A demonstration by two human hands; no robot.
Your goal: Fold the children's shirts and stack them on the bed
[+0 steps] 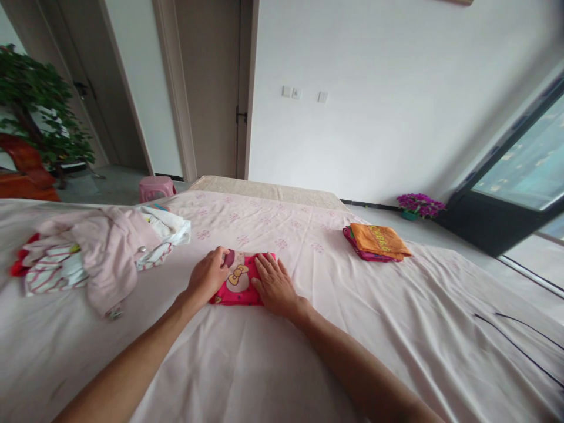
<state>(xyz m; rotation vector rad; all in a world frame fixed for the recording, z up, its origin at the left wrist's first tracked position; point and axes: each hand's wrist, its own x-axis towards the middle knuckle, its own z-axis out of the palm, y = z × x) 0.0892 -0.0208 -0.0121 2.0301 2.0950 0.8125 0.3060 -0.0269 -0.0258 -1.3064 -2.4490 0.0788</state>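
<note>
A small pink folded garment with a cartoon print and a yellow bow lies on the pale pink bedsheet in front of me. My left hand rests on its left edge with the fingers curled over the cloth. On the garment's right side lies my right hand, flat, fingers stretched out and pressing down. Both forearms reach in from the bottom of the view.
A heap of unfolded pink, white and striped clothes lies at the left. A folded stack, orange on top of pink, sits at the right. A pink stool, a potted plant, purple flowers and black cables surround the bed.
</note>
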